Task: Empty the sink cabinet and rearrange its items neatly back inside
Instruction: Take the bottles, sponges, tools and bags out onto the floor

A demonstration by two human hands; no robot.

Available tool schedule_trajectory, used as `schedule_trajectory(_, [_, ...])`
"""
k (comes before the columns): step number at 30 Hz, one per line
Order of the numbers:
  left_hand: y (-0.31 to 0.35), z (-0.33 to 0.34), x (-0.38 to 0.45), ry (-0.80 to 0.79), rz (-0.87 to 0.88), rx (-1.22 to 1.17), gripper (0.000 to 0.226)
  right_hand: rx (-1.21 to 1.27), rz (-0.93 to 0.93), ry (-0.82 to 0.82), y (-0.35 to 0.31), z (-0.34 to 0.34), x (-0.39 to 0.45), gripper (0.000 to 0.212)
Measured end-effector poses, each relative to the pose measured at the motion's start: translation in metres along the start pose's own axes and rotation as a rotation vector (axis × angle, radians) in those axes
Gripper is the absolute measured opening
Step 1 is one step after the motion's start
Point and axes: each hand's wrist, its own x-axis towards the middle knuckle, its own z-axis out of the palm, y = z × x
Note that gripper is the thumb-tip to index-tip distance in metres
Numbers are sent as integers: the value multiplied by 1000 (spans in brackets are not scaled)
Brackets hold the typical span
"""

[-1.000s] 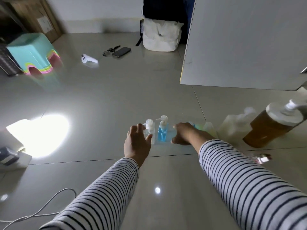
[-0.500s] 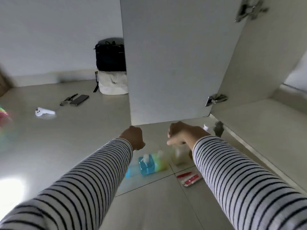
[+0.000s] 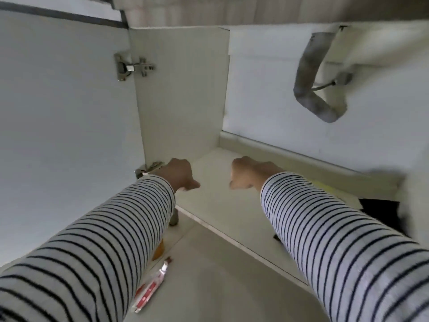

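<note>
Both of my hands are out in front, reaching toward the cabinet mouth, backs up. Left hand (image 3: 178, 174): fingers curl down and away from me, so I cannot tell whether it grips anything; nothing shows beneath it. Right hand (image 3: 249, 173): the same, knuckles up, fingers folded under, thumb tip poking out toward the left; I cannot tell what it carries, if anything. The two hands sit near each other, apart, above the front part of the cabinet floor (image 3: 218, 205). Both sleeves are striped.

Left to right across the view:
- Open cabinet door (image 3: 65, 124) fills the left side, inner face toward me.
- Upper hinge (image 3: 132, 67) on the door edge; lower hinge (image 3: 148, 170) just beside my left wrist.
- On the tiled room floor under my left forearm, a red-and-white tube (image 3: 152, 287) lies flat, cap pointing toward the cabinet. A bit of an amber bottle (image 3: 159, 251) peeks out beside the sleeve, mostly hidden.
- Sink cabinet (image 3: 181, 89) interior: pale side wall and back panel.
- Grey drain pipe (image 3: 308, 89) bends down from the top right.
- Something yellow (image 3: 325, 188) lies behind my right sleeve, blurred; next to it a dark shape (image 3: 383, 212) at the right edge, unidentifiable.
</note>
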Motion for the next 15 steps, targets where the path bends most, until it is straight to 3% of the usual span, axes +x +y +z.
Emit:
schedule_trajectory(4, [57,13,27,7,127,-21,55,169,84,-2,65,13,10,18])
schedule_trajectory(8, [96,49,65,-7,235,-129,58,383,203,68,119,44,4,55])
schedule_trajectory(15, [167,119,141,-54,451,-412,75,691,497,365,199,108,9,72])
